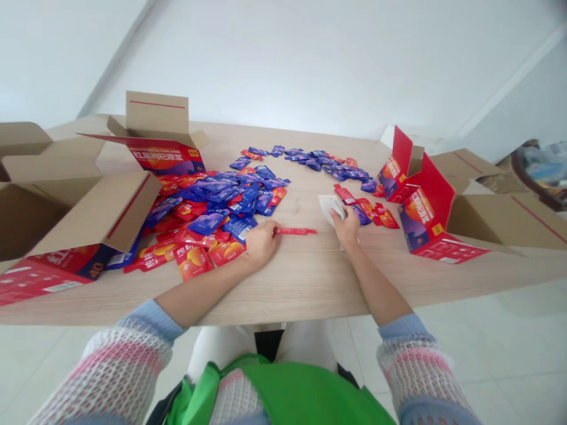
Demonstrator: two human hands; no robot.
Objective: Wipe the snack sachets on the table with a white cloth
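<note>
My left hand (262, 242) rests on the wooden table (301, 277) with its fingers closed on one end of a thin red sachet strip (296, 231), which lies flat and points right. My right hand (346, 226) is closed on a white packet (328, 207) just beyond it. A large heap of blue and red sachets (212, 206) lies left of my left hand. Several more red sachets (370, 209) lie right of my right hand.
Open red and cardboard boxes (159, 141) stand at the back left, and another (66, 236) lies at the near left. Two red boxes (423, 215) and brown cartons (500, 218) stand at the right. A row of blue sachets (319, 159) lies at the back.
</note>
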